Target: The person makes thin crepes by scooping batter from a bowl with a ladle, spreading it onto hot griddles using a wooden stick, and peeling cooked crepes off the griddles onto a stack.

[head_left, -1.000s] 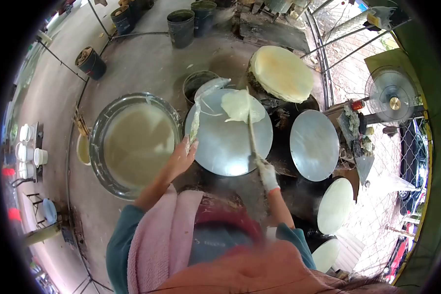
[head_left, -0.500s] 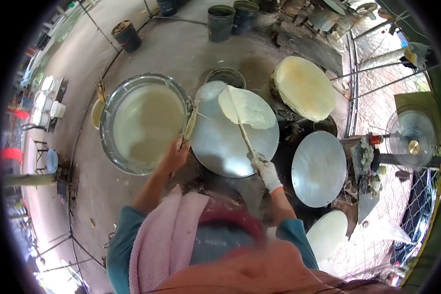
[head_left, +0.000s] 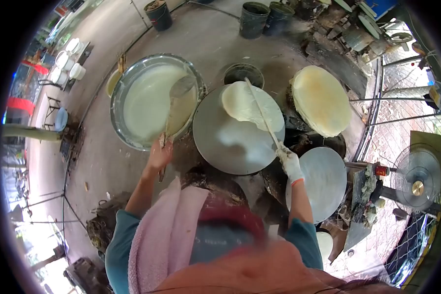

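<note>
My bare left hand is closed on the handle of a ladle, whose bowl is over the basin of pale batter. My right hand, in a white glove, grips a thin stick. The stick lies across a pale batter layer on the upper right part of a round metal griddle. The layer covers only part of the griddle, and bare metal shows below and left of it.
A second griddle stands at the right, below a tall stack of round pale sheets. Behind the first griddle is a dark bucket. A fan is at far right. Several white containers stand at far left.
The ladle has moved left from the griddle to over the basin. The batter layer has spread wider toward the right under the stick. The view has shifted, and the basin shows higher.
</note>
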